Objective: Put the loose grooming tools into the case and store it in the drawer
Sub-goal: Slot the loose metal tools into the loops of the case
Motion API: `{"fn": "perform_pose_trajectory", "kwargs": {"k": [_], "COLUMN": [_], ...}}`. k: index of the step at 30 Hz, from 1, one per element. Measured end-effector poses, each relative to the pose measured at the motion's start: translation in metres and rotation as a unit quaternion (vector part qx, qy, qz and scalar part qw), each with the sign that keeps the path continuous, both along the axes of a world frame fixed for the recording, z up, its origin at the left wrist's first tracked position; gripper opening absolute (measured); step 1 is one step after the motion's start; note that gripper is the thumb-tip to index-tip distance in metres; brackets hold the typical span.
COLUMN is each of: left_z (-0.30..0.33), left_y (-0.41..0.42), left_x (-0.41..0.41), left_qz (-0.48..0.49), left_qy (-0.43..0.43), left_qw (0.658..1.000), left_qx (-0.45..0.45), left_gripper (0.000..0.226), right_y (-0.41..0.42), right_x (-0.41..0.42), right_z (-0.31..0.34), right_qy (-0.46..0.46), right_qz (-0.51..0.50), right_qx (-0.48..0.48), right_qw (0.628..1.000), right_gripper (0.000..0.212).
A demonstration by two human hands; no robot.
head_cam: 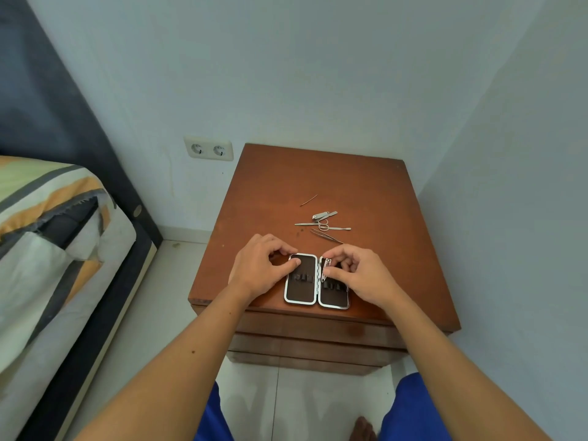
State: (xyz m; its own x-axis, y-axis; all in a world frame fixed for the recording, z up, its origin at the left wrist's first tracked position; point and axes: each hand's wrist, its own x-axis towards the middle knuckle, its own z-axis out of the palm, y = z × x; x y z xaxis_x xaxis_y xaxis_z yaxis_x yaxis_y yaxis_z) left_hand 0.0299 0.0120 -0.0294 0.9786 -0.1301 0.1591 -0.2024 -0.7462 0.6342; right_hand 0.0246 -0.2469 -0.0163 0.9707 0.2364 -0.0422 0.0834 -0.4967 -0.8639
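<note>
A small grooming case (301, 292) lies open flat near the front edge of a brown wooden nightstand (375, 198), its two dark halves framed in silver. My left hand (259, 268) rests on the left half, thumb pressing the lining. My right hand (361, 275) holds a silver nail clipper (325, 269) against the right half, at the elastic loops. Loose metal tools lie just beyond: another clipper (319, 216), small scissors (323, 226), tweezers (327, 236) and a thin curved pick (308, 200).
Drawer fronts (318, 329) sit shut below the nightstand top. A bed with a striped cover (47, 218) and a dark headboard stands at the left. A double wall socket (208, 148) is behind. My knees in blue shorts and a foot are below.
</note>
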Motion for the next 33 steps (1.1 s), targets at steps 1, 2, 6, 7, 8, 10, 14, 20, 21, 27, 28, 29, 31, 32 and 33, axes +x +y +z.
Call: {"fn": "perform_pose_trajectory", "kwargs": {"k": [1,2,6,7,8,10,14,20,21,27,28,29,31,32,33], "left_z": [0.0,0.0,0.0,-0.001,-0.001,0.0,-0.001,0.0,0.0,0.0,-0.001,-0.001,-0.002,-0.002,-0.002], "left_y": [0.0,0.0,0.0,0.0,0.0,0.0,0.0,-0.001,-0.001,-0.001,-0.001,-0.001,-0.001,-0.001,0.0], "left_x": [0.0,0.0,-0.001,-0.001,-0.001,0.0,0.0,-0.002,-0.002,-0.002,-0.002,-0.002,-0.001,-0.001,-0.001], "left_qz": [0.0,0.0,-0.001,-0.001,-0.001,0.0,-0.001,-0.001,-0.002,0.001,0.002,0.001,0.001,0.0,-0.001], "left_qy": [0.002,0.002,-0.002,-0.003,-0.005,-0.005,-0.002,-0.003,-0.003,-0.007,-0.008,-0.008,-0.006,-0.006,-0.005], "left_qw": [1.0,1.0,1.0,1.0,1.0,1.0,1.0,1.0,1.0,1.0,1.0,1.0,1.0,1.0,1.0], "left_qx": [0.001,0.003,0.004,0.004,0.004,0.003,0.002,0.004,0.003,0.0,-0.002,-0.003,-0.006,-0.008,-0.011], "left_gripper": [0.02,0.021,0.021,0.021,0.021,0.02,0.021,0.021,0.021,0.02,0.021,0.021,0.02,0.02,0.02], "right_y": [0.0,0.001,0.002,0.002,0.001,0.0,0.001,-0.002,-0.002,-0.003,-0.003,-0.003,0.0,0.002,0.004], "right_x": [0.0,0.0,0.001,0.0,-0.001,-0.004,-0.014,-0.03,-0.032,-0.021,-0.014,-0.006,0.015,0.026,0.038], "right_z": [0.001,0.001,0.005,0.005,0.006,0.008,0.013,0.006,0.006,0.009,0.012,0.014,0.019,0.021,0.023], "right_qy": [-0.005,-0.009,-0.012,-0.014,-0.02,-0.036,-0.046,-0.059,-0.057,-0.059,-0.065,-0.074,-0.084,-0.091,-0.102], "right_qz": [0.001,-0.001,0.007,0.015,0.024,0.039,0.063,0.056,0.056,0.038,0.019,0.0,-0.033,-0.047,-0.058], "right_qx": [-0.008,-0.014,-0.033,-0.045,-0.059,-0.085,-0.119,-0.12,-0.117,-0.06,-0.046,-0.037,-0.031,-0.04,-0.055], "right_qw": [1.0,1.0,0.999,0.999,0.998,0.995,0.99,0.989,0.99,0.996,0.997,0.997,0.995,0.994,0.992], "right_gripper": [0.023,0.024,0.023,0.023,0.023,0.023,0.032,0.046,0.046,0.042,0.038,0.034,0.026,0.023,0.019]}}
